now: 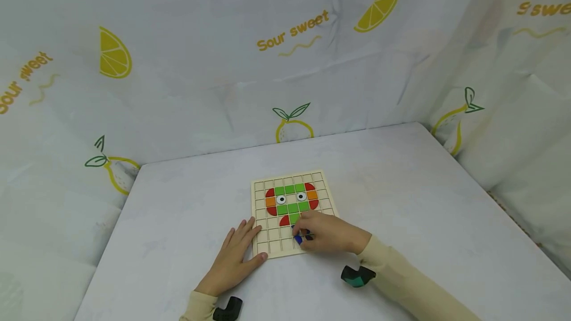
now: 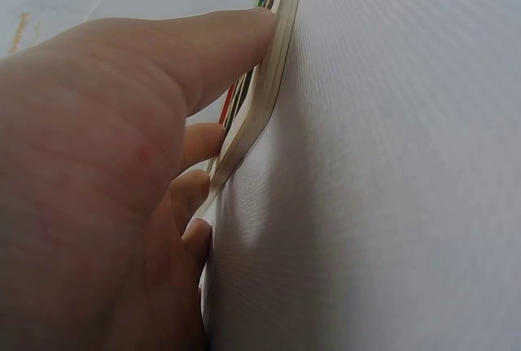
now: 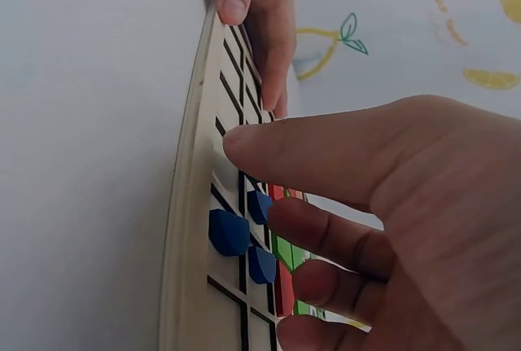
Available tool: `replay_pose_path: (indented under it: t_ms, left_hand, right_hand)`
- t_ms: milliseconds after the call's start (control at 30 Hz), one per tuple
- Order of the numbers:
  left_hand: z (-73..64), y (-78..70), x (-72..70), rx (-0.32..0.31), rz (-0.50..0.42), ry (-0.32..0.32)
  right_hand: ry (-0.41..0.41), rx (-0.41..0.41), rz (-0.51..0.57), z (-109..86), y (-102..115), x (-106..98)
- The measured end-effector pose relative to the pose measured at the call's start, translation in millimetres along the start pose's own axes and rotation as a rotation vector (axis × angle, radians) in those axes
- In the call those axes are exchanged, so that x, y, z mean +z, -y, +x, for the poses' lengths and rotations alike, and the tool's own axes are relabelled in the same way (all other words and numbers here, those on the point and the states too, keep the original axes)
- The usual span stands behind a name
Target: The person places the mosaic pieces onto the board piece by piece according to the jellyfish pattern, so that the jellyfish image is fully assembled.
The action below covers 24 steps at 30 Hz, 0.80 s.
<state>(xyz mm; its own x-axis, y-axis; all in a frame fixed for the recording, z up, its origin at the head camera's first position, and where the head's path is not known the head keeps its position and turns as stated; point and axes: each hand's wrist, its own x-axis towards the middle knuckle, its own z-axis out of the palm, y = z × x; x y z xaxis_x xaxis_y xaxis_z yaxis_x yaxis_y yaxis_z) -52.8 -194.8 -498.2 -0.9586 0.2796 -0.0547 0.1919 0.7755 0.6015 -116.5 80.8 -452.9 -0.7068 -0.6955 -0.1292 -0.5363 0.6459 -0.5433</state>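
Note:
A square wooden grid board [image 1: 261, 186] lies on the table, with colored tiles set in a face-like pattern. Green tiles [image 1: 290, 189], red rounded tiles [image 1: 310, 187], orange tiles [image 1: 312, 195] and two eye tiles [image 1: 281, 199] form it. My left hand [image 1: 233, 261] rests with spread fingers on the board's left edge and near corner. Over the lower part, my right hand [image 1: 330, 232] bends its fingers loosely around several blue tiles [image 3: 229, 232]. In the right wrist view, its thumb and index finger stand apart; the index fingertip is close to a blue tile, contact unclear.
The board rests on a white-covered table [image 1: 187, 202]. Behind and at the sides hangs a white cloth [image 1: 200, 88] printed with lemons and lettering. Dark wrist devices [image 1: 358, 276] are worn at both cuffs.

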Motion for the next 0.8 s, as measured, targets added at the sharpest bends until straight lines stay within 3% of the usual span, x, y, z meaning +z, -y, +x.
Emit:
replay_pose_path:
  t_ms: [300,800]
  left_hand:
    - [0.6,0.7,0.6,-0.003,-0.001,0.004]
    - [0.3,0.0,0.0,-0.010,0.000,0.012]
  right_hand:
    - [-0.002,0.003,-0.062,-0.1,-2.0,4.6]
    - [0.006,-0.013,-0.043,-0.3,-1.3,3.7]
